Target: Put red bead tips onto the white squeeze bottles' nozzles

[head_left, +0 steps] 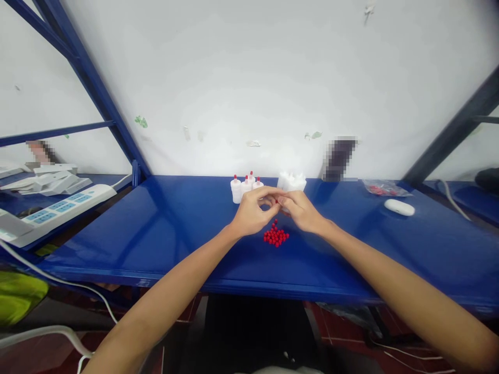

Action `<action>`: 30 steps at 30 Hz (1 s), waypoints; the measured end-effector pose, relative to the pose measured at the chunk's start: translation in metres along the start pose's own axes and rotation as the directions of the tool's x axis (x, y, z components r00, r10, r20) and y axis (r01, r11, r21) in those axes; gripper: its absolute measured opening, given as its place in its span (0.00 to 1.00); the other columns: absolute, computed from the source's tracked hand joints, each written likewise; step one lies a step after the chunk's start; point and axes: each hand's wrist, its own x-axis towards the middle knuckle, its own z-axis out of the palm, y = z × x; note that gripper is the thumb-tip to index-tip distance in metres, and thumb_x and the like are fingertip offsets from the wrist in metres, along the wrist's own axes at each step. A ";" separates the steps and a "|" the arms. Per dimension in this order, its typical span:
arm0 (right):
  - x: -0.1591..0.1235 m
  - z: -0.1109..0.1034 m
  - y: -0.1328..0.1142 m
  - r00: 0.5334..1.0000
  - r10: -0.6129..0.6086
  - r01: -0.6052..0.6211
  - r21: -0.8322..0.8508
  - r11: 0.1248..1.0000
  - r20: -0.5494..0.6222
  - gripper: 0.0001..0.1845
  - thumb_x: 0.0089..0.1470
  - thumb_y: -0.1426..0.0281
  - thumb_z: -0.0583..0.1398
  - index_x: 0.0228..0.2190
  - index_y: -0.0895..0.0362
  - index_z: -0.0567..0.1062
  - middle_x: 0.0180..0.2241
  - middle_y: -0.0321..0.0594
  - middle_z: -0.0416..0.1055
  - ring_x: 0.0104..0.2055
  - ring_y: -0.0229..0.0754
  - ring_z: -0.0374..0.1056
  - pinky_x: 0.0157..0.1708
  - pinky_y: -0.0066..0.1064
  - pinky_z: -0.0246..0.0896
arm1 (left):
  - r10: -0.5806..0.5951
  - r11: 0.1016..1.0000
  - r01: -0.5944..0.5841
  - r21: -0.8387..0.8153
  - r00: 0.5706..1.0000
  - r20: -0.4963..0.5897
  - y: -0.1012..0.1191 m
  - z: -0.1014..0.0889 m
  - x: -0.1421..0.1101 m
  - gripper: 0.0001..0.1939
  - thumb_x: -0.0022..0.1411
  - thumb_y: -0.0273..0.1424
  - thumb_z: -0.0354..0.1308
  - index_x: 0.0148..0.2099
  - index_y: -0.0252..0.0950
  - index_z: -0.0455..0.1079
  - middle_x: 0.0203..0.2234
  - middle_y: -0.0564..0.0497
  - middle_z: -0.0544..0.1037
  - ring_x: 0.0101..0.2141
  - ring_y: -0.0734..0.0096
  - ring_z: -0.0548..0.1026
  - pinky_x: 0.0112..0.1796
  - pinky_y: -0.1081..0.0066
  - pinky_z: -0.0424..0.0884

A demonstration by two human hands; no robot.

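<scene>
left hand (253, 212) and right hand (303, 210) mostly hide 1 red cap (277, 201).

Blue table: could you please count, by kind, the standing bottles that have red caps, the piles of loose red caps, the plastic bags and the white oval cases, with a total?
Red-capped bottles: 4
Pile of loose red caps: 1
Plastic bag: 1
White oval case: 1
Total: 7

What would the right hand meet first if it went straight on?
Likely the left hand, just ahead of the right hand. They seem to meet at a small red cap, though overlap makes depth hard to judge.
</scene>
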 end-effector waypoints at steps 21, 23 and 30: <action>0.005 0.009 0.019 0.980 0.177 -0.185 -0.087 0.979 -0.096 0.15 0.57 0.65 0.51 0.29 0.57 0.76 0.25 0.35 0.73 0.28 0.39 0.67 0.33 0.30 0.57 | -0.213 0.821 -0.014 0.571 0.920 0.329 -0.029 -0.055 0.006 0.13 0.54 0.18 0.54 0.42 0.32 0.72 0.28 0.51 0.75 0.28 0.74 0.73 0.32 0.73 0.69; 0.005 0.010 0.021 0.980 0.182 -0.188 -0.091 0.978 -0.076 0.17 0.58 0.66 0.50 0.27 0.57 0.75 0.23 0.35 0.70 0.27 0.38 0.66 0.31 0.30 0.56 | -0.206 0.811 -0.015 0.584 0.928 0.310 -0.028 -0.056 0.006 0.13 0.55 0.19 0.55 0.43 0.32 0.72 0.28 0.51 0.76 0.29 0.73 0.73 0.33 0.72 0.69; 0.003 0.007 0.032 0.973 0.231 -0.227 0.107 0.968 -0.027 0.24 0.60 0.59 0.49 0.20 0.57 0.71 0.17 0.35 0.64 0.20 0.37 0.62 0.25 0.30 0.55 | -0.031 0.772 -0.093 0.629 0.983 0.182 -0.022 -0.049 0.007 0.10 0.60 0.21 0.55 0.43 0.35 0.71 0.33 0.51 0.74 0.29 0.75 0.71 0.34 0.72 0.70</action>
